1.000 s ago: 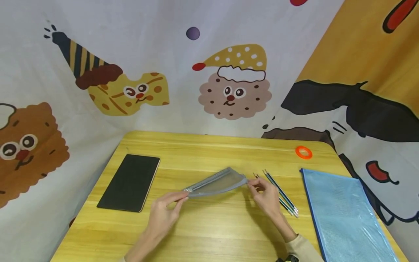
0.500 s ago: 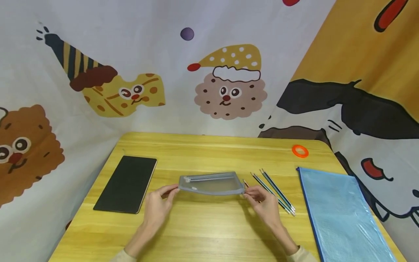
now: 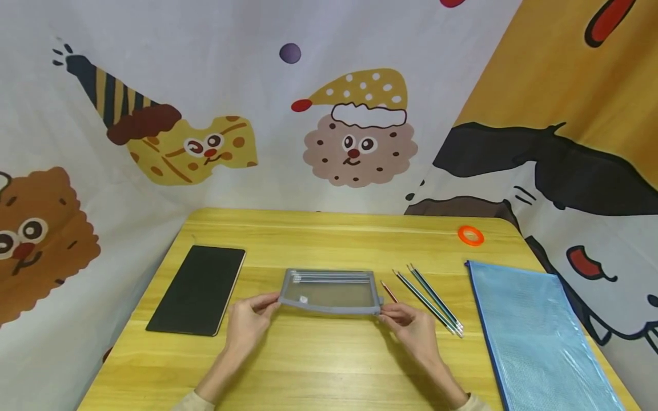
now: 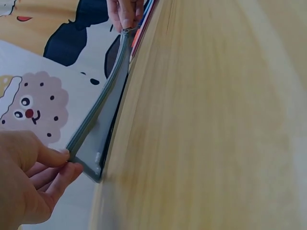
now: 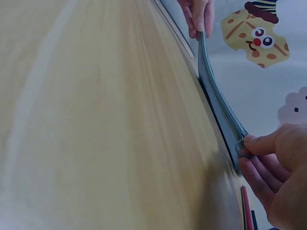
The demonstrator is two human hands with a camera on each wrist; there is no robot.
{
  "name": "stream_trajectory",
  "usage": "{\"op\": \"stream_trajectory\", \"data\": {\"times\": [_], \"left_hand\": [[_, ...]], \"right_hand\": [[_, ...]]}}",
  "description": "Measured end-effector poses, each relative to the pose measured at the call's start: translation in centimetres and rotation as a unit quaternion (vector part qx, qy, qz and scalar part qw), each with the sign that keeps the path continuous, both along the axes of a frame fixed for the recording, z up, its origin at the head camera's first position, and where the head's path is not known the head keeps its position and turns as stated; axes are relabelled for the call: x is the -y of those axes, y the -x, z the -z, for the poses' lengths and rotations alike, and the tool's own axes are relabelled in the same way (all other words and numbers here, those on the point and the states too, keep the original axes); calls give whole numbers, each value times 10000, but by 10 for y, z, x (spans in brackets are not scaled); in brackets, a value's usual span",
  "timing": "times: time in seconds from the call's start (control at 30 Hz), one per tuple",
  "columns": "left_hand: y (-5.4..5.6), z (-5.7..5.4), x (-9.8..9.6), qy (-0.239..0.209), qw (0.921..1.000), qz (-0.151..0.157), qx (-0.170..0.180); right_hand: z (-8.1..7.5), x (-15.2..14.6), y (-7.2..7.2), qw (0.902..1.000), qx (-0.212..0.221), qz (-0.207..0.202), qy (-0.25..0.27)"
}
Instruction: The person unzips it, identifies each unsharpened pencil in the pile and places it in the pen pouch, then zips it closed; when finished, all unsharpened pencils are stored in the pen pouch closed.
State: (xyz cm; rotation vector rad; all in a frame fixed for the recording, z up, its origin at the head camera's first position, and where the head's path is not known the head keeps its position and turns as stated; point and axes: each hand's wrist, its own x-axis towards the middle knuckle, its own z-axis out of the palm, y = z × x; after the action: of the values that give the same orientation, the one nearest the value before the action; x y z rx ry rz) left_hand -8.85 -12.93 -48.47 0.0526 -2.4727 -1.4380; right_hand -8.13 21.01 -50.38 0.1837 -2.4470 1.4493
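Observation:
A grey see-through zip pencil pouch (image 3: 334,294) lies between my hands in the head view, with several pencils (image 3: 329,277) inside along its far side. My left hand (image 3: 249,322) pinches its near left corner between thumb and finger. At the near right corner, my right hand (image 3: 411,328) pinches the pouch by the zip end, where a small ring (image 5: 242,147) shows in the right wrist view. Both wrist views have the zip edge raised and the far edge low, close to the table.
Right of the pouch lie a red pencil (image 3: 389,291), partly behind my right hand, and several green pencils (image 3: 429,299). A black notebook (image 3: 197,291) is on the left. A blue zip folder (image 3: 540,331) and an orange ring (image 3: 470,235) lie on the right of the wooden table (image 3: 308,365).
The pouch has turned from a slanted, twisted position to nearly level and square to me. My left hand has shifted slightly left with its corner. The red pencil has come into sight.

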Motion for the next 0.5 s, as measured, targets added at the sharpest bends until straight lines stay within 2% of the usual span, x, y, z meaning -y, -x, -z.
{"op": "stream_trajectory", "data": {"times": [0.33,0.5], "left_hand": [[4,12,6,-198,9979,197,588],[4,15,6,-91,9964,254,802]], "right_hand": [[6,1,-4,9985,513,8,169],[6,0,-5,9979,641,36,99]]}}
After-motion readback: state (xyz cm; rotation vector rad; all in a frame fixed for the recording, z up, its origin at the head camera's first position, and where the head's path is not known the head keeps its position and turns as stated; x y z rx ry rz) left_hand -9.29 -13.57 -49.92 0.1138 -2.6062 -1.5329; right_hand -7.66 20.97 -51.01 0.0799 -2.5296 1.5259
